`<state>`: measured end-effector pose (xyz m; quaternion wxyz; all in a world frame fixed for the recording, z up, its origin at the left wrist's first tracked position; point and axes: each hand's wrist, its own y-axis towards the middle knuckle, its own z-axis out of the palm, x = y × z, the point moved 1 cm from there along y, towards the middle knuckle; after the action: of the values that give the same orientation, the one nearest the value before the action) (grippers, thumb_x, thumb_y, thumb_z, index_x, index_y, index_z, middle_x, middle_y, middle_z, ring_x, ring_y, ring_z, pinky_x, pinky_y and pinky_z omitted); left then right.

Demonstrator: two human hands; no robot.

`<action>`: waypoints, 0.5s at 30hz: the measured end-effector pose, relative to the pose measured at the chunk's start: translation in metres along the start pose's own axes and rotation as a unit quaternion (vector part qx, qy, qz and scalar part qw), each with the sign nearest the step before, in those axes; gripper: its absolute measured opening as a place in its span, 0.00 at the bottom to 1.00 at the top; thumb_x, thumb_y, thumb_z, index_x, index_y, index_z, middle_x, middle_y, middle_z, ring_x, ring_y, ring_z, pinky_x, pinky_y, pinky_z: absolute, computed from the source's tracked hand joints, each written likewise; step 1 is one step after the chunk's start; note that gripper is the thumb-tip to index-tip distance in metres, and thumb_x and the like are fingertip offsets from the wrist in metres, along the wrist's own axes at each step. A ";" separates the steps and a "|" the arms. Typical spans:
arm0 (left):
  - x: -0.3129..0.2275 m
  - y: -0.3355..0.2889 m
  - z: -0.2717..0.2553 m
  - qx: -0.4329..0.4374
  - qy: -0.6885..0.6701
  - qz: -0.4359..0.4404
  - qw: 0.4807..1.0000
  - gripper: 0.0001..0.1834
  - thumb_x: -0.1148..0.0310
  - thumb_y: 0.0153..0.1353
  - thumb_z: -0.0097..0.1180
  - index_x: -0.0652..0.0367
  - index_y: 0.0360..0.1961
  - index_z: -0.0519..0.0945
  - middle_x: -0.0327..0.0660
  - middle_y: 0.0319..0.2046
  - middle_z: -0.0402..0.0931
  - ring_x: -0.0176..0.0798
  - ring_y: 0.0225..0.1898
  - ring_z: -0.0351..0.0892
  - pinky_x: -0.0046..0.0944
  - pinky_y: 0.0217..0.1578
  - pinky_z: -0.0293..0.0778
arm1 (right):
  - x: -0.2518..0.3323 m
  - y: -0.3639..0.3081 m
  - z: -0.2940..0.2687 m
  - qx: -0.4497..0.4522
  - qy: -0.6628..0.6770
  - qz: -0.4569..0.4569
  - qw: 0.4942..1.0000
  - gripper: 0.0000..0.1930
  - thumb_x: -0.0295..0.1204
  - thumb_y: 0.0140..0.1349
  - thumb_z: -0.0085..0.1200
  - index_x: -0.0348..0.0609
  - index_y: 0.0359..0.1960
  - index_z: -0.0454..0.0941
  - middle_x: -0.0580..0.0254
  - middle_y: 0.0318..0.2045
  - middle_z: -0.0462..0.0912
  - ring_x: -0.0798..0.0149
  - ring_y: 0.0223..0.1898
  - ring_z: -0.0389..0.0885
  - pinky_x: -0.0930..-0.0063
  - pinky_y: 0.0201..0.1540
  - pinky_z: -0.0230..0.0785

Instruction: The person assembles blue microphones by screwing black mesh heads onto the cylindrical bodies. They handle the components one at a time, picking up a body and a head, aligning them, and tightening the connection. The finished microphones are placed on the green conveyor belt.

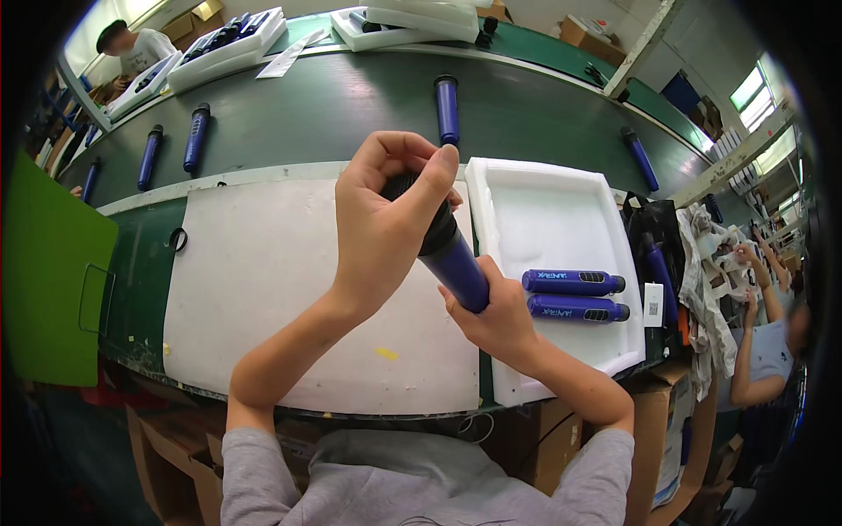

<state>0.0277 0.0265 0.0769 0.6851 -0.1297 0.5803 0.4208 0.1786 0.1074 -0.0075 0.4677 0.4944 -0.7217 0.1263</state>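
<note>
Over the white work sheet I hold a blue microphone body (458, 273), a tube with a wide black end, tilted in the air. My left hand (386, 197) is curled round its black upper end, and the fingers hide much of that end. My right hand (498, 317) wraps the lower blue part. Beside my right hand, a white foam tray (548, 215) holds an upper blue microphone body (574, 281) and a lower one (579, 309), lying side by side with dark button panels facing up.
Several blue bodies lie on the green conveyor (324, 105), one (447, 110) just beyond my left hand. A black ring (178, 239) rests left of the white sheet (263, 289). Filled foam trays (228, 48) stand behind. A green panel (53, 272) borders the left; co-workers sit far left and right.
</note>
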 end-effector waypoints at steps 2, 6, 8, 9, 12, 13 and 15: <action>0.000 0.002 -0.002 0.018 -0.003 0.008 1.000 0.09 0.69 0.66 0.59 0.61 0.37 0.72 0.39 0.22 0.75 0.33 0.25 0.79 0.35 0.32 0.76 | 0.005 -0.002 -0.002 0.067 0.074 0.025 0.995 0.10 0.24 0.58 0.60 0.37 0.38 0.71 0.57 0.16 0.73 0.61 0.15 0.75 0.69 0.22 0.67; 0.001 0.011 -0.008 0.150 -0.102 -0.009 0.983 0.08 0.71 0.66 0.59 0.59 0.36 0.71 0.39 0.21 0.74 0.34 0.23 0.79 0.37 0.31 0.77 | 0.012 -0.001 -0.015 0.351 0.374 0.261 0.818 0.08 0.21 0.58 0.59 0.38 0.36 0.71 0.64 0.18 0.73 0.69 0.13 0.71 0.73 0.17 0.61; -0.001 0.014 -0.012 0.221 -0.123 0.001 0.967 0.07 0.72 0.65 0.58 0.60 0.37 0.71 0.40 0.23 0.75 0.34 0.25 0.79 0.37 0.33 0.77 | 0.016 -0.003 -0.013 0.366 0.412 0.245 0.798 0.08 0.20 0.58 0.59 0.39 0.35 0.71 0.67 0.18 0.73 0.73 0.13 0.69 0.75 0.16 0.57; -0.001 0.013 -0.014 0.255 -0.133 0.005 0.958 0.07 0.72 0.65 0.58 0.60 0.37 0.71 0.41 0.23 0.76 0.35 0.26 0.80 0.37 0.33 0.77 | 0.017 -0.004 -0.011 0.374 0.430 0.238 0.786 0.08 0.20 0.58 0.59 0.39 0.35 0.72 0.68 0.19 0.73 0.74 0.13 0.68 0.76 0.16 0.56; -0.005 0.013 -0.005 0.100 -0.059 0.004 0.993 0.07 0.71 0.65 0.58 0.61 0.39 0.73 0.42 0.25 0.78 0.34 0.29 0.80 0.36 0.35 0.77 | 0.020 0.002 -0.009 0.202 0.294 0.217 0.909 0.09 0.23 0.57 0.61 0.38 0.36 0.72 0.65 0.19 0.75 0.70 0.15 0.73 0.73 0.19 0.65; -0.007 0.011 -0.003 0.077 -0.036 0.004 0.996 0.07 0.71 0.66 0.58 0.61 0.39 0.73 0.42 0.26 0.78 0.34 0.30 0.80 0.35 0.35 0.77 | 0.021 0.003 -0.009 0.125 0.242 0.206 0.940 0.10 0.24 0.57 0.61 0.38 0.36 0.72 0.64 0.19 0.76 0.69 0.15 0.74 0.72 0.20 0.67; -0.010 0.004 0.000 0.033 0.011 0.002 0.999 0.08 0.70 0.66 0.58 0.62 0.39 0.74 0.41 0.27 0.79 0.33 0.32 0.80 0.33 0.36 0.76 | 0.003 0.006 -0.008 0.042 0.056 0.075 0.995 0.12 0.26 0.55 0.62 0.38 0.38 0.73 0.55 0.19 0.77 0.61 0.17 0.78 0.67 0.25 0.72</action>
<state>0.0254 0.0251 0.0868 0.6817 -0.1101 0.6017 0.4014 0.1780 0.1141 0.0008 0.4757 0.4503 -0.7233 0.2184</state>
